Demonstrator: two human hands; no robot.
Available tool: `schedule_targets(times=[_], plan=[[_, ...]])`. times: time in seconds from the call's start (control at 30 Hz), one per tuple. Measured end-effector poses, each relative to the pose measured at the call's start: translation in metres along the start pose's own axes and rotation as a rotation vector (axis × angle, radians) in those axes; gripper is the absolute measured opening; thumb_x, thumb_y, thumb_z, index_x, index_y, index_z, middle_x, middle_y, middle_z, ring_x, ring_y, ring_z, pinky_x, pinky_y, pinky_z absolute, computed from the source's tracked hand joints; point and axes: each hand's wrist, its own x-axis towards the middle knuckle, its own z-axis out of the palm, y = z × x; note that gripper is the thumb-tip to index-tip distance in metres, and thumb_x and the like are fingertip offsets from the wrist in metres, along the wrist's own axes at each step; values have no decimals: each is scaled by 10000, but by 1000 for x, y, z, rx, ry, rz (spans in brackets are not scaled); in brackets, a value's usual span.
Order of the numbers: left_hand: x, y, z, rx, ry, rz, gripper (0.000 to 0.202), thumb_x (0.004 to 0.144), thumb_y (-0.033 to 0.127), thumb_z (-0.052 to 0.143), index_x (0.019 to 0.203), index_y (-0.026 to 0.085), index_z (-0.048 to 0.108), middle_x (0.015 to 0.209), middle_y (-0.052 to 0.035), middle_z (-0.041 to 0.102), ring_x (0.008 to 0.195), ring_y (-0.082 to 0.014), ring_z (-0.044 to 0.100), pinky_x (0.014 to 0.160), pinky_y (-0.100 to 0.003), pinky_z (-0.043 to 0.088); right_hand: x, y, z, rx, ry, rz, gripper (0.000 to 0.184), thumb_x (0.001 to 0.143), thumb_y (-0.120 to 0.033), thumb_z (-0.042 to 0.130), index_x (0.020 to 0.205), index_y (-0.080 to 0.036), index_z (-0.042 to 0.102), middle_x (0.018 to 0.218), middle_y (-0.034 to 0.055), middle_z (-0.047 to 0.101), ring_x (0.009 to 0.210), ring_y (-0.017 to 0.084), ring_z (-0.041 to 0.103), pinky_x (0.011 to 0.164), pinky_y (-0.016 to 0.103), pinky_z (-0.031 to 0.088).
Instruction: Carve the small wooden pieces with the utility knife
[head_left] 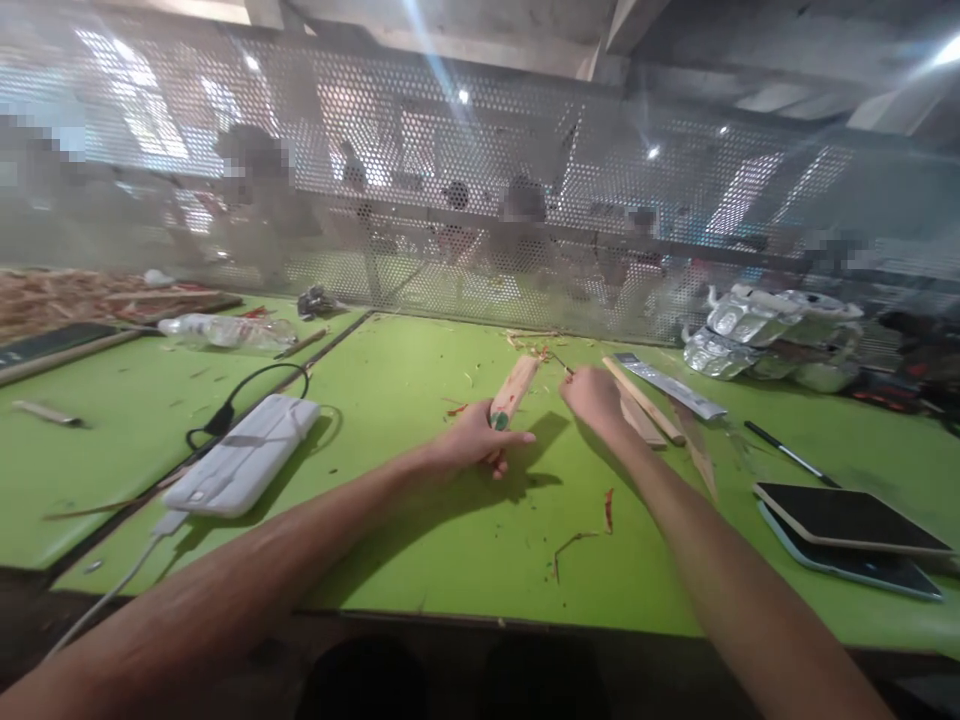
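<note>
My left hand (pixel 476 437) grips the near end of a small flat wooden piece (pixel 517 384), thumb stretched out to the right. Red marks and a green patch show on the wood's face. To the right, my right hand (pixel 596 398) is closed around a slim tool (pixel 565 367). Only its thin dark tip sticks out, so its exact kind cannot be made out. That tip is apart from the wood, pointing toward its far end. Small shavings (pixel 541 353) lie at the wood's far end, and a red curl (pixel 608 510) lies nearer me.
Wooden strips (pixel 639 405) and a silvery flat packet (pixel 670 385) lie right of my right hand. Two phones (pixel 851 518), a pen (pixel 791 453) and crumpled foil (pixel 772 330) are farther right. Leftward are a white power bank (pixel 247 455), a plastic bottle (pixel 229 331) and a shavings heap (pixel 60 300). A perforated screen (pixel 465 200) stands behind.
</note>
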Motion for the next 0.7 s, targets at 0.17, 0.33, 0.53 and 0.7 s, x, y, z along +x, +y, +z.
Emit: schedule_targets(times=[0.17,0.33,0.53,0.7], plan=[[10,-6,-13,-13,38,77,462,904,212,874,1227,138,551,643,33,663,483,-115,645,448,-226,586,-23,-26,0,9,-43,-225,383,1054,-247,511,1029,-114,870,1001,183,833,905,246,757,747,280,514],[14,-12,-17,-12,104,147,575,852,215,923,1270,136,535,773,9,703,527,-121,677,456,-247,611,-36,-42,10,-16,-132,-370,244,978,-175,636,980,-162,879,833,111,814,742,215,744,641,272,546],[10,-8,-9,14,163,153,459,876,169,891,1181,154,549,793,7,695,515,-108,658,430,-234,590,-39,-46,14,-34,-112,-392,216,962,-138,664,920,-144,876,772,121,786,697,217,735,584,262,526],[11,-8,-8,34,182,152,427,886,176,880,1147,163,543,779,11,691,512,-110,656,425,-237,586,-40,-46,13,-22,-99,-410,305,1025,-212,593,881,-136,851,789,146,786,699,225,719,590,269,489]])
